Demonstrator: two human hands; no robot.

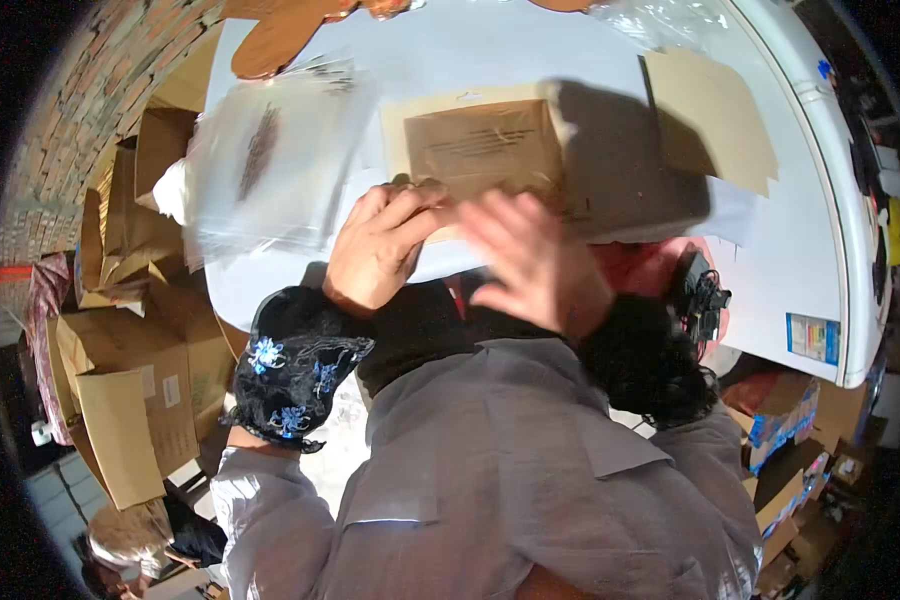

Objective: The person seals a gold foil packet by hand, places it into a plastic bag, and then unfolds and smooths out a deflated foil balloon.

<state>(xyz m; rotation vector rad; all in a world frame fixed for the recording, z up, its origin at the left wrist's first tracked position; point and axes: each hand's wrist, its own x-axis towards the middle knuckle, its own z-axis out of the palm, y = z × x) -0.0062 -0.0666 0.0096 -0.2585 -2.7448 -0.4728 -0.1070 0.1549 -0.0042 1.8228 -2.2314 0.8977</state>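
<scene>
The brown packet (485,140) lies centrally on the bench (775,265), probably for easy reach. The left hand (378,248) curls at its near left corner, seemingly steadying it; I cannot tell whether it pinches. The blurred right hand (525,258), spread, is over its near edge.

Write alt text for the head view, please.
A person's left hand and blurred right hand are at the near edge of a brown, text-printed package on a white table; clear plastic bags lie left, tan cardboard right.
</scene>
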